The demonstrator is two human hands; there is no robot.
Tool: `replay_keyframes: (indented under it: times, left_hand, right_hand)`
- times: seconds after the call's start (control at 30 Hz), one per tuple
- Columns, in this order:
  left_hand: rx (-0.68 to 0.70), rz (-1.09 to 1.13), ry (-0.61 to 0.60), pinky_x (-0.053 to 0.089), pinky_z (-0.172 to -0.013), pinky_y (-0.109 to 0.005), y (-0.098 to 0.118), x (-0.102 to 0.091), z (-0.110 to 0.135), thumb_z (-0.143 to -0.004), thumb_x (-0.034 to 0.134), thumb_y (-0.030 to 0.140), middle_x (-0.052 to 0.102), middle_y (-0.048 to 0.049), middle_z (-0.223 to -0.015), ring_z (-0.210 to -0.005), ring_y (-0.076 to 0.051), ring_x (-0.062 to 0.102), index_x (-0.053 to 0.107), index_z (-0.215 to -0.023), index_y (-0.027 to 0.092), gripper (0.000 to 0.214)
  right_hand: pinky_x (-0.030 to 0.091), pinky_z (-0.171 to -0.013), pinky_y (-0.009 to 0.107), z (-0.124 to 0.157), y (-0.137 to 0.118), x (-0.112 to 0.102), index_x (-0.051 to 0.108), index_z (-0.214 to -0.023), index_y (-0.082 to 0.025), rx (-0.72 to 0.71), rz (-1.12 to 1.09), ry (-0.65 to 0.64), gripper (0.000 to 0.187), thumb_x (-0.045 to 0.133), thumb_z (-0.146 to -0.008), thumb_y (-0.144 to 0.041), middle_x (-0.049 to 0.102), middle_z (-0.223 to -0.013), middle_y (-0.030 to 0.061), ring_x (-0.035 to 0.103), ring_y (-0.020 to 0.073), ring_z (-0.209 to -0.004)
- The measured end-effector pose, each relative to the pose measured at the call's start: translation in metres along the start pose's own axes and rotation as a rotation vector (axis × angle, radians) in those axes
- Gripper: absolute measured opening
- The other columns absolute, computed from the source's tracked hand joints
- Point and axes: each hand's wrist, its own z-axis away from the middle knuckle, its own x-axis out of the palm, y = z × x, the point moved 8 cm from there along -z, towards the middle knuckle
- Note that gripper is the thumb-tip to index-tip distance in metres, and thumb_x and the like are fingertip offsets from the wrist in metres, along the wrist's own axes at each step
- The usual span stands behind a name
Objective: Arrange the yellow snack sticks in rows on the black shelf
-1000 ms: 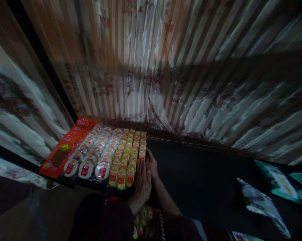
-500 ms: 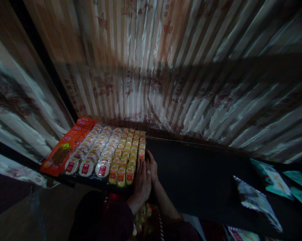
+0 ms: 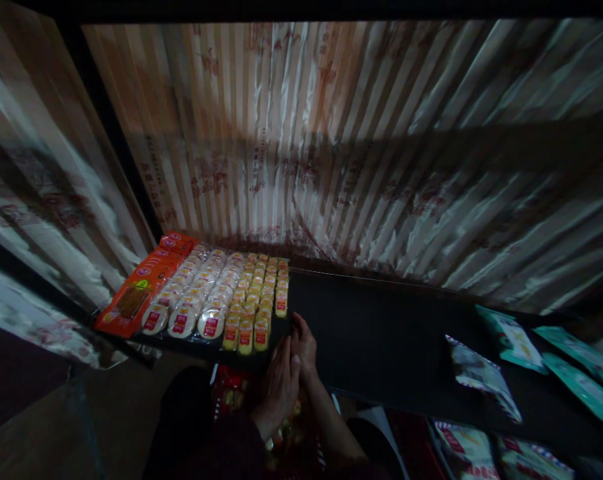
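Head view. I see the left hand (image 3: 280, 379) and right hand (image 3: 304, 345) together, near the yellow packets (image 3: 245, 330); I cannot tell whether either grips anything. The yellow packets lie in rows on the black shelf (image 3: 366, 327), bounded leftward by round white packs (image 3: 182, 319). A curtain (image 3: 281, 167) closes the rear; teal packets (image 3: 514, 340) lie well to the right.

We see a black shelf (image 3: 381, 340); behind it, a pleated pale curtain (image 3: 291, 160) with reddish prints; at its left end, a dark post (image 3: 112, 123); above it, a dark beam (image 3: 301, 10); below left, brownish floor (image 3: 36, 427). Dim, patchy light.
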Motion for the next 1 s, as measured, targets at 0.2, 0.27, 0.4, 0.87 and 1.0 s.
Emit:
replay_keyframes:
  times: [0.2,0.27,0.4,0.87,1.0]
  left_hand:
    - [0.103,-0.014,0.013,0.026,-0.116,-0.036,-0.007,-0.006,0.027,-0.092,0.027,0.038,0.039,-0.0113,-0.147,-0.138,-0.020,0.032,0.040,-0.140,0.009,0.057]
    - [0.135,-0.011,0.032,0.028,-0.115,-0.038,-0.009,-0.009,0.034,-0.092,0.027,0.038,0.041,-0.0123,-0.146,-0.137,-0.021,0.034,0.042,-0.139,0.009,0.056]
    - [0.195,-0.026,0.039,0.031,-0.114,-0.039,-0.013,-0.013,0.048,-0.093,0.026,0.038,0.044,-0.0146,-0.143,-0.134,-0.021,0.038,0.046,-0.135,0.008,0.055]
    - [0.306,-0.301,-0.217,0.019,-0.118,-0.043,-0.057,-0.011,0.103,-0.094,0.027,0.034,0.031,-0.0032,-0.152,-0.144,-0.018,0.012,0.037,-0.142,0.021,0.050]
    - [0.024,-0.387,-0.213,0.016,-0.116,-0.050,-0.122,-0.013,0.110,-0.091,0.031,0.037,0.032,-0.0082,-0.150,-0.143,-0.025,0.015,0.044,-0.138,0.021,0.051]
  right_hand:
    - [0.052,-0.091,0.036,0.033,-0.009,-0.007,0.065,-0.113,-0.019,-0.053,0.049,0.018,0.047,0.040,-0.073,-0.019,0.069,-0.110,0.0078,0.066,0.0198,-0.099]
    - [0.052,-0.090,0.034,0.042,-0.011,-0.009,0.065,-0.112,-0.020,-0.059,0.057,0.023,0.047,0.040,-0.072,-0.018,0.069,-0.110,0.0066,0.066,0.0186,-0.096]
    - [0.051,-0.091,0.035,0.060,-0.015,-0.012,0.066,-0.109,-0.019,-0.072,0.102,0.002,0.046,0.040,-0.072,-0.017,0.070,-0.109,0.0067,0.065,0.0186,-0.096]
    - [0.040,-0.106,0.044,0.140,-0.033,-0.011,0.060,-0.121,-0.019,-0.457,0.244,-0.134,0.061,0.041,-0.065,-0.002,0.057,-0.130,0.0082,0.043,0.0210,-0.129]
    - [0.036,-0.108,0.050,0.184,-0.010,-0.003,0.057,-0.125,-0.023,-0.494,0.327,-0.201,0.062,0.042,-0.069,-0.001,0.043,-0.145,0.0069,0.028,0.0229,-0.140]
